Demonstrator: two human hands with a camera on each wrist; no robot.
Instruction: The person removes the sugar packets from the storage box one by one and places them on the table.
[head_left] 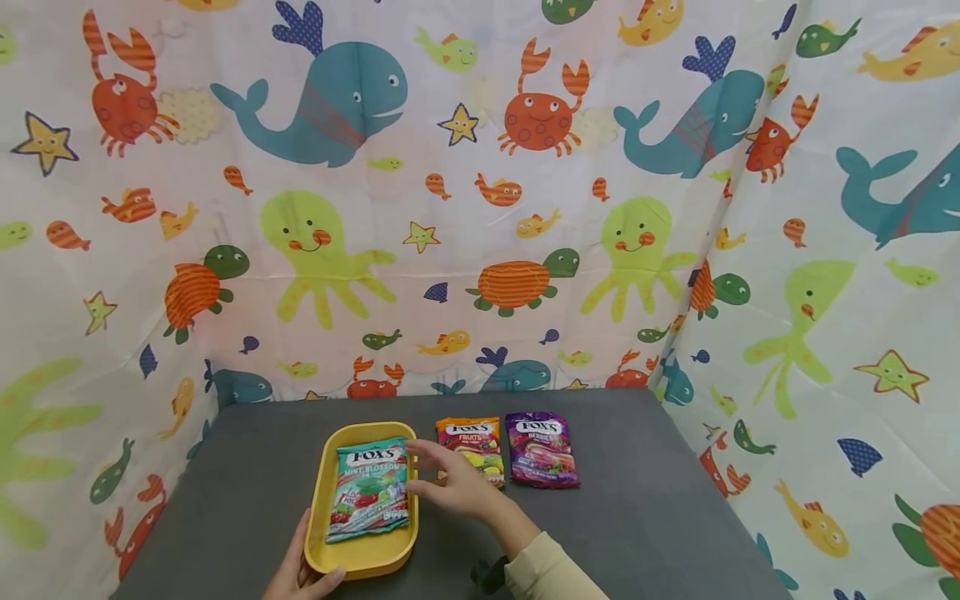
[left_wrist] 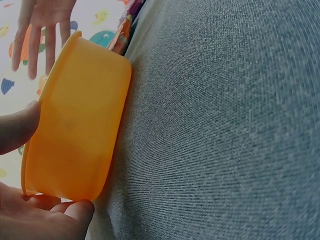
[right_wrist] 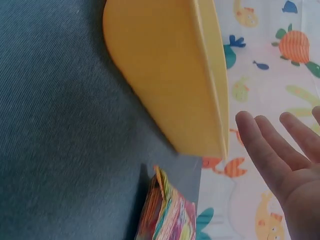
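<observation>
A yellow plastic tub [head_left: 367,563] stands on the dark cloth surface. Inside lies a teal candy bag [head_left: 369,492] labelled Fox's Mint Blossom. My left hand [head_left: 300,575] grips the tub's near left corner; in the left wrist view its thumb [left_wrist: 22,127] lies against the rim and its fingers are at the end wall. Over the tub's right rim, my right hand [head_left: 457,485] has its fingertips close by the teal bag's right edge. The right wrist view shows that hand's fingers [right_wrist: 265,150] spread and loosely extended, holding nothing.
Right of the tub lie an orange Fruits candy bag [head_left: 480,442], partly behind my right hand, and a purple Berries bag [head_left: 542,454]. A sea-animal printed curtain [head_left: 465,333] borders the surface at the back and sides.
</observation>
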